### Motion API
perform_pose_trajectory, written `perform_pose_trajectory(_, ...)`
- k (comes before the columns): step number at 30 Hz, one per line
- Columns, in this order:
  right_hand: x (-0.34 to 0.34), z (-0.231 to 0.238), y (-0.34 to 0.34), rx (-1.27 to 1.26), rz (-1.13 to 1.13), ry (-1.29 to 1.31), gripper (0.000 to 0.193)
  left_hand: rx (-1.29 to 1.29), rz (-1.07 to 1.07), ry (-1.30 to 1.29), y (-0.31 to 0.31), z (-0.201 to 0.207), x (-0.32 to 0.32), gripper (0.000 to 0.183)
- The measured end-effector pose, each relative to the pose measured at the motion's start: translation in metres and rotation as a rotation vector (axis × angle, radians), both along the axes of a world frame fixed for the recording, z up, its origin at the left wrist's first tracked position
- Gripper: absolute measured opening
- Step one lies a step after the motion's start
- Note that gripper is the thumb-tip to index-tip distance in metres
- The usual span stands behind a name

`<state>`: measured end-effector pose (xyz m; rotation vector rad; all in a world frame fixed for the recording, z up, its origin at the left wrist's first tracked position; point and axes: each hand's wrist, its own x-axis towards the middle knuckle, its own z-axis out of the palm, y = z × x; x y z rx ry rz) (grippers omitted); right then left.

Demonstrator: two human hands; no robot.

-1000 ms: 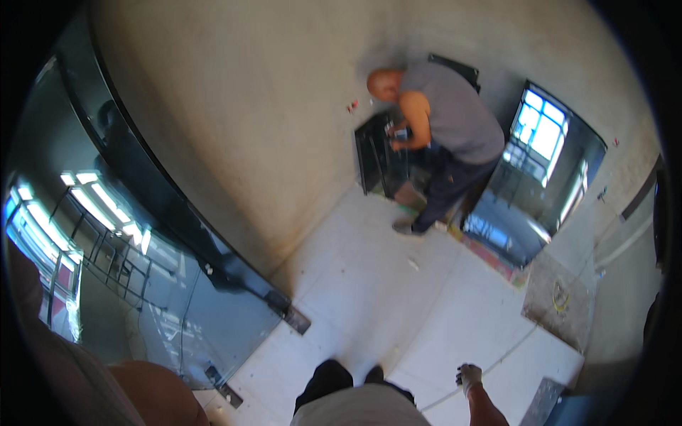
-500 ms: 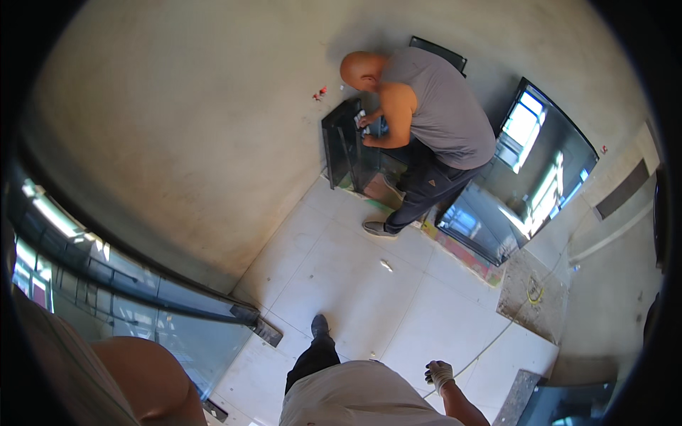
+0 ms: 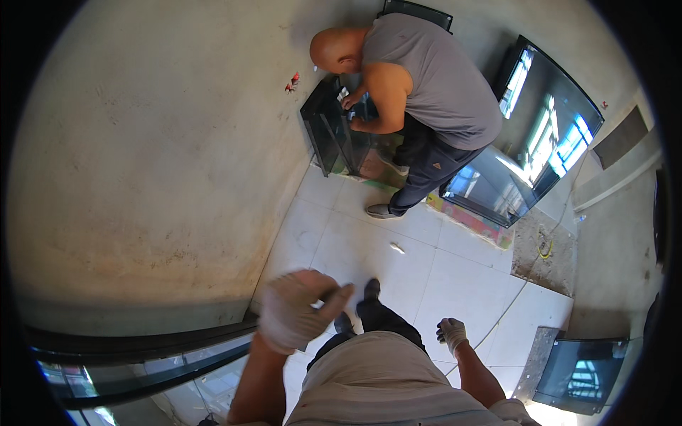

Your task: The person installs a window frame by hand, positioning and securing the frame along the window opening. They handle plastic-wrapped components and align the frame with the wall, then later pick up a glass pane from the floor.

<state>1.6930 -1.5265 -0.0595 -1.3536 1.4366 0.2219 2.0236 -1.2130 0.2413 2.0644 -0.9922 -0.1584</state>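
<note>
My left hand (image 3: 295, 311), in a pale glove, is raised in front of my body above the tiled floor. Its fingers bend loosely, with a gap between them and the thumb, and nothing shows in it; motion blurs it a little. Lower and to the right hangs my right hand (image 3: 452, 332), gloved too, its darker fingertips loosely curled and no object visible in it. Neither hand touches anything. Nearest the left hand are the dark-framed glass panels (image 3: 177, 369) leaning by the left wall. A pale cable (image 3: 506, 328) runs along the floor beside the right hand.
Ahead, a co-worker (image 3: 430, 78) bends over dark glass panels (image 3: 334, 131) in the corner. A large curved glass panel (image 3: 547, 135) leans at the right, with another smaller one (image 3: 582, 373) at lower right. A small white scrap (image 3: 397, 248) lies on the floor (image 3: 369, 241).
My left hand has come up into view; before, only that arm showed at lower left. The view has shifted, so the left panels sit lower. The co-worker still bends over the corner panels.
</note>
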Motion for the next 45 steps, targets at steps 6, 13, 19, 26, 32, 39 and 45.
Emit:
perform_pose_trajectory(6, 0.089, -0.047, -0.047, 0.061, 0.039, 0.095, 0.026, 0.704, -0.198, 0.321, -0.030, -0.113, 0.014, 0.057)
perform_pose_trajectory(13, 0.250, -0.069, -0.083, 0.060, 0.296, 0.038, 0.029, 0.974, -0.095, 0.444, -0.032, -0.105, 0.103, 0.059)
perform_pose_trajectory(19, 0.443, -0.034, -0.088, -0.021, 0.419, -0.171, 0.031, 0.972, 0.053, 0.537, -0.034, -0.116, 0.139, 0.058)
perform_pose_trajectory(26, 0.509, 0.002, -0.072, 0.005, 0.339, -0.296, 0.031, 0.937, 0.053, 0.582, -0.033, -0.107, 0.208, 0.057)
perform_pose_trajectory(32, 0.400, -0.050, -0.046, 0.003, 0.132, -0.094, 0.027, 0.804, 0.032, 0.570, 0.007, -0.107, 0.254, 0.063)
perform_pose_trajectory(39, 0.300, -0.064, 0.001, 0.093, -0.149, 0.124, 0.022, 0.821, -0.152, 0.447, 0.031, -0.121, 0.290, 0.062)
perform_pose_trajectory(45, 0.326, -0.041, 0.023, 0.044, -0.178, 0.005, 0.024, 0.830, -0.289, 0.356, 0.022, -0.117, 0.303, 0.057)
